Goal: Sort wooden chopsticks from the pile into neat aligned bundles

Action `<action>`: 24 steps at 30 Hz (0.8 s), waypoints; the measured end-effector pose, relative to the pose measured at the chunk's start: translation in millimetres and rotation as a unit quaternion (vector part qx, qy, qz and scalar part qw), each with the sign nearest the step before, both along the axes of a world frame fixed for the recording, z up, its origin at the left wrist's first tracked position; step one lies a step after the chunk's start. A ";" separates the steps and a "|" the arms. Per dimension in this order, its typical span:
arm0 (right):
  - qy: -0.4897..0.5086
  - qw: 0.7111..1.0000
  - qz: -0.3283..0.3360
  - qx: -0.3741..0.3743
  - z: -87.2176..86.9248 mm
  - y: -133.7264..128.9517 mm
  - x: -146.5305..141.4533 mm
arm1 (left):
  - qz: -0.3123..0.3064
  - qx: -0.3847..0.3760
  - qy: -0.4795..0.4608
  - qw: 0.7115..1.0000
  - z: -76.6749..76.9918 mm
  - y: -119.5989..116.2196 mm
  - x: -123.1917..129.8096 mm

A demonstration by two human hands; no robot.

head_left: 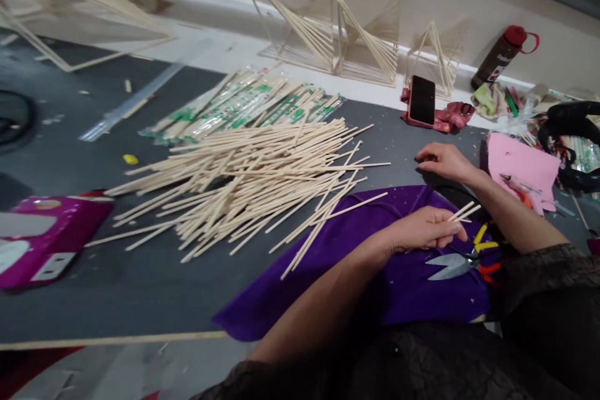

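From my end, left hand (424,229) is pinching short sticks (469,212) over the cloth (262,300) near the table's (140,300) front edge, right hand (445,161) looks loosely open, and if the left sinks carelessly, those gaping scissors (457,264) beside it could nick a finger.

A pile of sticks (253,175) lies on the middle of the table (140,300), its near right end over the cloth (290,294). Behind the pile are stick packets (248,100), with a ruler (135,97) to their left and stick frames (365,44) beyond them. Shears (452,264) lie on the cloth. Right of the packets is a phone (422,101); a bottle (499,57) stands farther right and behind it.
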State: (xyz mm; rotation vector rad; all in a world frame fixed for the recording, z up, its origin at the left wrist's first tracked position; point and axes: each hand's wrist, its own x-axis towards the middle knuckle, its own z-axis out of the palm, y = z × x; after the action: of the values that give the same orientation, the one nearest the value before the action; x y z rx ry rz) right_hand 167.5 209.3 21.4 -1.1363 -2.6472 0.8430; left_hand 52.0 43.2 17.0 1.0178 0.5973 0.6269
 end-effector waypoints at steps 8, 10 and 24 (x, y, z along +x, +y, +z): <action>-0.131 0.969 0.175 0.116 1.4 -4.1 6.7 | 0.012 -0.024 0.021 0.999 1.5 -0.3 -1.4; -0.222 0.955 0.107 0.166 7.9 9.0 18.3 | 0.019 -0.031 0.019 0.999 1.2 -0.5 -1.4; -0.373 0.897 0.027 0.236 33.0 44.9 36.0 | 0.035 -0.053 0.028 0.998 -0.1 -0.5 -0.4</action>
State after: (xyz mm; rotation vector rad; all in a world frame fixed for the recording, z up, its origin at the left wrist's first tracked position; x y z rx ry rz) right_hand 203.5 254.2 54.4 -1.4391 -3.1846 -0.3420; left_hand 51.7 42.7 17.0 0.9199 0.7104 0.6223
